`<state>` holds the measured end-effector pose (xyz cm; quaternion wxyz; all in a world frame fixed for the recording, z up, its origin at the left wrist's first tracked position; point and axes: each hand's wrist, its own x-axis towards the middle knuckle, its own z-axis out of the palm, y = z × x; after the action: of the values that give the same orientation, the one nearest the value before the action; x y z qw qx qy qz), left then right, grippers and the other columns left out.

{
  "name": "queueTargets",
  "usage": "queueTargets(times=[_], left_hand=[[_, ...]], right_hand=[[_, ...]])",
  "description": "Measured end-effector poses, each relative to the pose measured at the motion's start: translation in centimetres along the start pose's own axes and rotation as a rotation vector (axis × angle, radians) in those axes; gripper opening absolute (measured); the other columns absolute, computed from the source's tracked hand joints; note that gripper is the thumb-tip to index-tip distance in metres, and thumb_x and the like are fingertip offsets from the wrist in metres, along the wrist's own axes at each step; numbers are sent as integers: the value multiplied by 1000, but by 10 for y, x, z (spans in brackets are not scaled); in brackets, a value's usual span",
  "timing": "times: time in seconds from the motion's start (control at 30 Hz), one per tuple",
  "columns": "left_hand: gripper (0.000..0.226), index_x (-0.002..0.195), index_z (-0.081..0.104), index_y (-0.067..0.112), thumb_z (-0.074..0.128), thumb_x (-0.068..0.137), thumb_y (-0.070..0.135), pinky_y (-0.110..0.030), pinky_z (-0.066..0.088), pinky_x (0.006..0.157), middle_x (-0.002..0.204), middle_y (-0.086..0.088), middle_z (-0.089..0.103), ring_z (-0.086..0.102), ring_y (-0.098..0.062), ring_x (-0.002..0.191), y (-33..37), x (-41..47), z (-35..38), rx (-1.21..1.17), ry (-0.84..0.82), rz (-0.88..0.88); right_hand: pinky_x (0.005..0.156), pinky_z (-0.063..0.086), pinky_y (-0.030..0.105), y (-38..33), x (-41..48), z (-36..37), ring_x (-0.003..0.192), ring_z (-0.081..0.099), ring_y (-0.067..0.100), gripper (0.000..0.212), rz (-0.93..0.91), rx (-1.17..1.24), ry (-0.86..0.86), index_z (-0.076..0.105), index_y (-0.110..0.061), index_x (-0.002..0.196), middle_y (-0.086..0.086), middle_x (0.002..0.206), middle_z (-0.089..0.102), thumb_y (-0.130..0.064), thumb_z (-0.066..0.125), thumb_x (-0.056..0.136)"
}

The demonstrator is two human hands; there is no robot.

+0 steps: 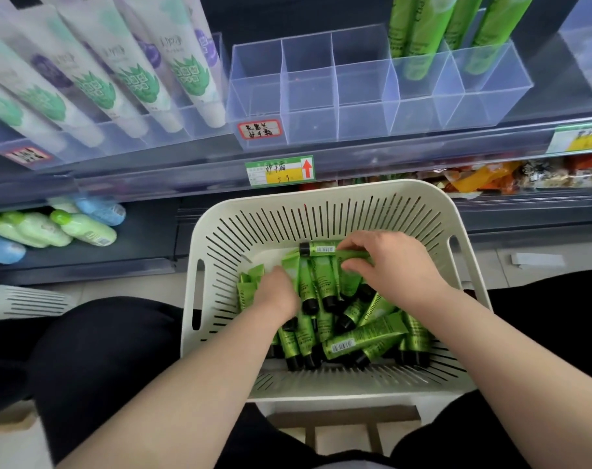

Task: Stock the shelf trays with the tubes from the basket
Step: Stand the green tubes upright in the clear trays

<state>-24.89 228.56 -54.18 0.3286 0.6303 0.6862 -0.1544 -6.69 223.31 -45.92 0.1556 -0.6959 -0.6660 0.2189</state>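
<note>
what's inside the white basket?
Basket holds a loose pile of green tubes with black caps. Right hand grips one tube; left hand reaches into the pile. Floor beneath them and left fingertips are hidden.

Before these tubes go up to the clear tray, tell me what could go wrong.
1. The right hand holds one tube with its capped end sticking out; that end may catch a divider of the clear tray.
2. The left hand digs into the loose pile. Its fingers are hidden, so it may lift several tubes and drop some.
3. The tall green tubes standing in the tray's right compartments could get knocked.
</note>
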Motion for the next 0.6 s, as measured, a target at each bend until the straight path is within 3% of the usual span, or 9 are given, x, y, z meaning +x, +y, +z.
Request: queueTargets(times=[0.17,0.23,0.4,0.5,0.6], left_hand=[[53,123,52,4,76,83,28,-28,47,77,110,-7,60,59,-23,98,0,-1,-6,-44,-92,-23],[46,118,58,6,71,86,36,-31,47,78,106,-5,62,57,-21,91,1,3,-7,-153,-75,-21],[41,112,58,16,70,84,45,-32,50,74,98,1,61,59,-16,81,11,-3,-8,-171,12,90],[38,120,56,27,67,87,42,-30,54,65,101,5,61,61,-10,67,11,-11,-11,-133,49,172],[16,97,59,25,65,89,39,-27,46,59,93,5,63,55,-6,66,6,-20,-20,-171,118,253]], right_hand=[[83,54,37,-2,-1,5,93,64,14,23,-12,22,27,67,-27,108,-10,99,70,-29,67,85],[83,53,36,-1,-2,7,96,63,14,23,-2,30,36,66,-26,109,-10,101,69,-27,66,86],[83,52,35,4,0,8,94,62,14,23,22,24,34,64,-25,111,-9,102,69,-25,65,88],[83,53,36,4,-1,7,94,63,15,23,27,42,35,64,-24,112,-8,101,69,-22,63,89],[83,53,36,3,-5,2,95,63,15,22,31,65,34,65,-25,111,-9,101,69,-20,62,89]])
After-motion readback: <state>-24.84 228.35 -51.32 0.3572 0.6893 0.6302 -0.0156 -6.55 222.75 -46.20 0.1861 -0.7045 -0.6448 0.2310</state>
